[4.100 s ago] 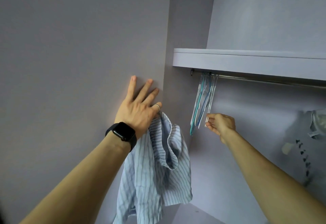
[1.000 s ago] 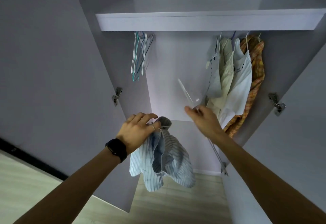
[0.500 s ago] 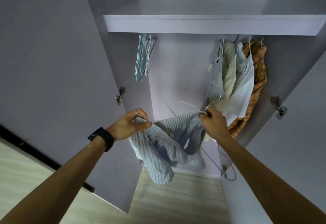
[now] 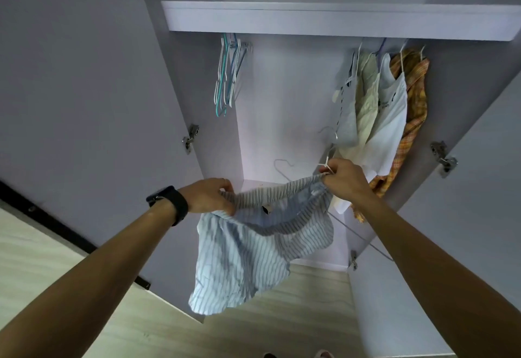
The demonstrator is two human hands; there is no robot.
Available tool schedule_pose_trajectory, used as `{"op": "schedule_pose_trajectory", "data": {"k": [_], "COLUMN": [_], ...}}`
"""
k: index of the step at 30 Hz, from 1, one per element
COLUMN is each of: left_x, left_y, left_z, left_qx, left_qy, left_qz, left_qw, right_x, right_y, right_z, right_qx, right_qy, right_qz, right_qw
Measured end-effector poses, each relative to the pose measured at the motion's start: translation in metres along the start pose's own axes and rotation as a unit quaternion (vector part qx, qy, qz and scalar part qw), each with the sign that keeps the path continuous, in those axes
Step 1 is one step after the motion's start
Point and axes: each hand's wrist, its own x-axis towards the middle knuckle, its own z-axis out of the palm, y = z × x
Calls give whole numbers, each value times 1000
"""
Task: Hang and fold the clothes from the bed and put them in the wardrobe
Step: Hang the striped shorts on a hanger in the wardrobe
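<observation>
A blue-and-white striped shirt (image 4: pixel 248 250) hangs in front of the open wardrobe, stretched between my two hands. My left hand (image 4: pixel 210 195) grips the shirt's upper edge on the left. My right hand (image 4: pixel 342 178) pinches the upper edge on the right together with a thin white hanger (image 4: pixel 325 164). The hanger's hook (image 4: pixel 282 164) shows above the cloth and its lower wire (image 4: pixel 363 240) runs down beside my right forearm. The rest of the hanger is hidden behind the shirt.
Several empty hangers (image 4: pixel 228 75) hang at the rail's left end under the shelf (image 4: pixel 324 21). Hung garments (image 4: pixel 380 109), white, cream and orange plaid, fill the right end. Wardrobe doors (image 4: pixel 84 104) stand open on both sides. Pale wood floor (image 4: pixel 267 329) lies below.
My hands have pulled farther apart, stretching the shirt's upper edge between them. The hanger's hook now shows more above the cloth. The view has tilted slightly down.
</observation>
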Motion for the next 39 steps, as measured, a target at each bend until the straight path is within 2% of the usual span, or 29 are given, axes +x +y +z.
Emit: {"op": "schedule_pose_trajectory", "data": {"k": [4,6,8,11,14,16,19,21,24,27,32,36,37,39], "left_x": [2,1,0,-1,5,11,20,24,30,32,23,9,6,0], "left_y": [-7,-12,-15,-6,6,15,31,42,55,63,66,72,72,73], "left_z": [-7,-16,-24,-30,-33,-36,-40,-41,-42,-45,-58,-67,-69,-71], "left_qx": [85,40,-56,-121,-148,-154,-143,-128,-113,-114,-122,-156,-172,-211], "left_qy": [89,147,144,77,116,168,192,184,173,159,144,132,127,123], "left_qz": [-6,0,9,49,75,90,100,104,115,124,141,159,160,161], "left_qw": [992,988,988,988,979,970,966,969,972,973,972,966,964,956], "right_x": [-2,-1,-1,-4,-5,-4,-5,-8,-11,-12,3,22,25,26], "right_y": [15,22,31,40,39,35,25,11,-20,-56,-94,-103,-102,-94], "right_z": [-5,-9,-9,-2,1,-3,-15,-23,-36,-47,-59,-59,-53,-37], "right_qx": [-9,-6,2,25,151,229,266,341,481,584,673,674,669,626], "right_qy": [-17,-35,-53,-53,-70,-42,90,169,230,235,225,242,238,216], "right_qz": [23,44,78,117,177,200,176,160,168,157,159,134,129,130], "right_qw": [1000,998,996,991,970,952,944,911,829,761,687,684,692,737]}}
